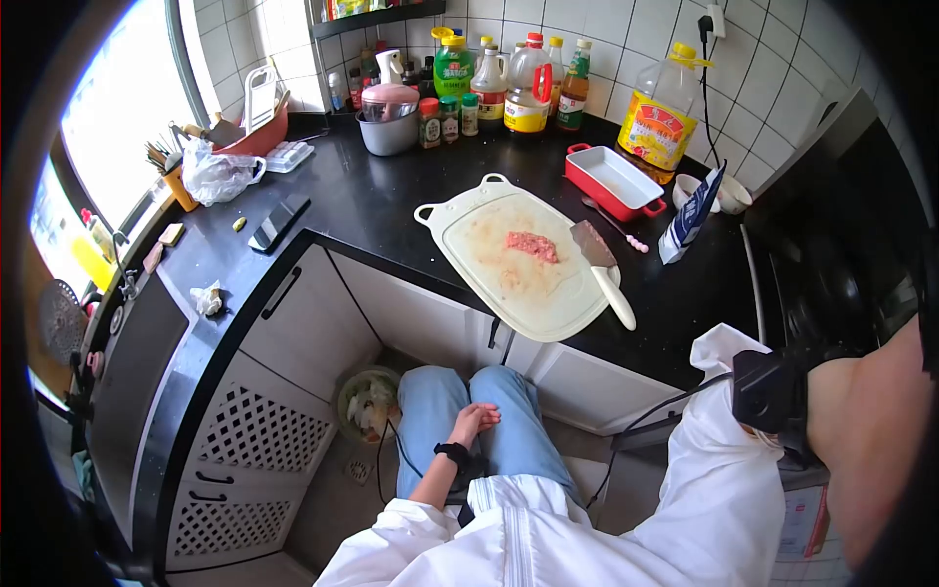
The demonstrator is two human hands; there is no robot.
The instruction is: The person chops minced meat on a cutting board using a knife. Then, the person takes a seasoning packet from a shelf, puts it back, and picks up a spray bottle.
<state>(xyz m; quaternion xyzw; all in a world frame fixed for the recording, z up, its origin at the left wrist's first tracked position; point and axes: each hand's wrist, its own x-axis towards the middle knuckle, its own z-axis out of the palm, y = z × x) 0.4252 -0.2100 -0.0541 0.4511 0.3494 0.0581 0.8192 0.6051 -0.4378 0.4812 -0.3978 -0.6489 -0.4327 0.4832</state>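
Loosely half-open, the left hand (475, 423) lies over the jeans (509, 396), its fingers close together and slightly bent. The right hand (875, 430) looms at the right edge, cut off; its opening and any hold cannot be told. Minced meat (532, 247) sits mid-board on the cutting board (479, 245), beside the cleaver (594, 245).

Minced pink meat (532, 247) (slightly spread) lies mid-board beside the cleaver (602, 269).

Board (518, 284): cream. Meat (531, 247): pink. Dish (614, 182): red, white interior. Counter (391, 210): black. Jeans (430, 411): light blue. Wall tiles (616, 49): white, dark grid.
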